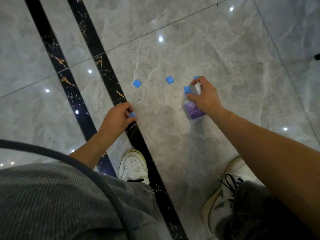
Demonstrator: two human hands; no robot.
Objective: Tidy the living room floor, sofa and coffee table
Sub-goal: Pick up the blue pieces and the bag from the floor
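Above the floor [225,49], left hand [116,120] pinches a blue square [132,114] — right hand [206,96] grips what seems a clear packet [193,111].

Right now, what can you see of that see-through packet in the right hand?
The packet is clear, soft-looking plastic, blurred, with purple contents in its lower part and something pale near the top. The right hand grips its upper part, fingers and thumb curled round it, over the grey marble floor. A blue square shows beside its top; whether they touch is unclear.
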